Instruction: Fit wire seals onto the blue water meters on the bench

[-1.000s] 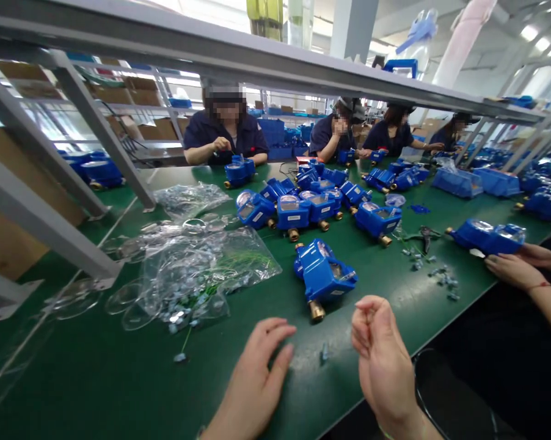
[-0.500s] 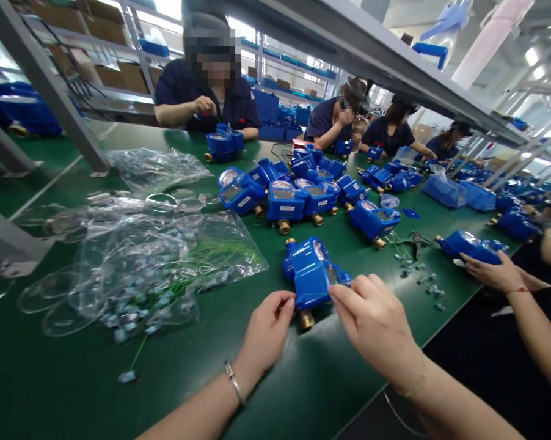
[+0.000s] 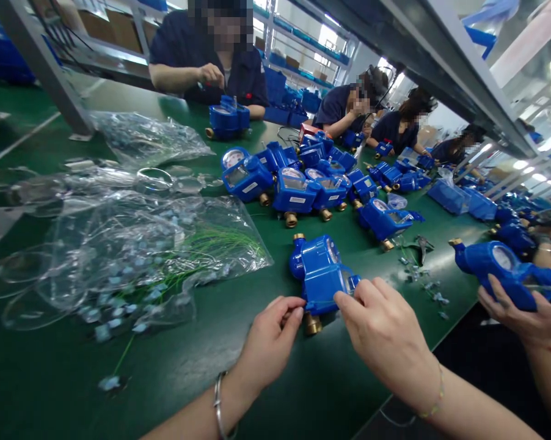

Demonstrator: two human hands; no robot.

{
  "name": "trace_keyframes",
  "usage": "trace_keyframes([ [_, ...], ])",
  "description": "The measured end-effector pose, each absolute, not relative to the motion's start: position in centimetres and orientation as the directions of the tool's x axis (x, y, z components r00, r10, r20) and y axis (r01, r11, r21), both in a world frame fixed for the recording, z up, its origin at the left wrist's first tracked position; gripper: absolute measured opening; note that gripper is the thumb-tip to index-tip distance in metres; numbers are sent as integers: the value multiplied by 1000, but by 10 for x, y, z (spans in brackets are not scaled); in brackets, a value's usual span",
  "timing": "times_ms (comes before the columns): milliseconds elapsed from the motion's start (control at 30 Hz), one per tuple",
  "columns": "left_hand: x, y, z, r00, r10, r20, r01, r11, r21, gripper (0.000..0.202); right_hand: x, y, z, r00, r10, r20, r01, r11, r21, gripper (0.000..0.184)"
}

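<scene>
Worn on the head, at the near edge of the bench (image 3: 41,379), tipped forward and down. Faces across the green top toward the far edge, where seated people work, and slants along its length to the right. Close to the hands: left hand (image 3: 269,342) and right hand (image 3: 385,336) low in the middle, at a meter (image 3: 321,275). Overhead rail across the top right. Only one view.

Both forearms bare, no sleeves in view. Left hand (image 3: 269,342): silver metal bangle (image 3: 218,406) at the wrist. Right hand (image 3: 388,339): thin beaded bracelet (image 3: 434,400), pale greenish, at the wrist. No gloves.
</scene>
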State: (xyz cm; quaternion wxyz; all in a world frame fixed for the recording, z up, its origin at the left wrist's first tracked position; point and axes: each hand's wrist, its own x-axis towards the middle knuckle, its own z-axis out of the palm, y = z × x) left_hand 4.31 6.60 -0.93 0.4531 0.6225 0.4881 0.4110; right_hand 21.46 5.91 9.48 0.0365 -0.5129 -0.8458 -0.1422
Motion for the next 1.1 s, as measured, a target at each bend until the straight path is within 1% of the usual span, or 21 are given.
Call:
trace_keyframes([
  [133, 43, 65, -10, 184, 979, 83, 222, -124, 967, 21, 213, 60, 96, -480, 861, 169, 871, 445, 208, 10],
  [267, 46, 65, -10, 167, 983, 69, 158, -96, 983, 25, 209, 61, 94, -495, 855, 157, 862, 460, 211, 12],
  [367, 49, 67, -7, 179, 979, 94, 132, -118, 984, 27, 201, 63, 91, -526, 839, 140, 845, 496, 200, 13],
  [467, 49, 70, -1, 217, 964, 155, 191, -197, 962, 18, 193, 62, 88, -551, 825, 130, 830, 525, 186, 17],
  [533, 42, 72, 5, 245, 952, 184, 259, -247, 934, 21, 193, 60, 88, -543, 829, 132, 838, 523, 158, 25],
  [567, 37, 73, 7, 245, 951, 186, 302, -258, 918, 23, 195, 58, 89, -527, 839, 132, 849, 514, 125, 30],
  [633, 21, 75, 10, 200, 966, 164, 385, -231, 894, 24, 204, 51, 89, -477, 869, 134, 877, 481, 8, 39],
  [700, 3, 74, 10, 96, 992, 86, 404, -118, 907, 23, 218, 44, 88, -418, 899, 126, 883, 435, -175, 43],
  [733, -6, 72, 9, 56, 998, 27, 370, -45, 928, 23, 225, 41, 86, -391, 913, 115, 870, 408, -276, 44],
  [800, -21, 65, 8, 26, 996, -81, 228, 73, 971, 22, 239, 34, 80, -340, 935, 98, 824, 346, -448, 41],
  [867, -28, 54, 10, 39, 993, -112, 52, 110, 993, 21, 248, 28, 72, -264, 960, 94, 770, 269, -579, 36],
  [900, -29, 48, 13, 53, 994, -91, -25, 93, 995, 21, 249, 26, 68, -216, 972, 96, 730, 226, -645, 31],
  [967, -25, 37, 20, 94, 996, -6, -139, 19, 990, 22, 247, 22, 59, -111, 989, 96, 602, 144, -785, 23],
  [1033, -16, 32, 30, 179, 979, 98, -199, -61, 978, 22, 238, 20, 52, -18, 996, 93, 428, 92, -899, 21],
  [1100, -5, 32, 40, 263, 947, 183, -228, -124, 966, 22, 226, 20, 48, 44, 996, 72, 234, 60, -970, 23],
])
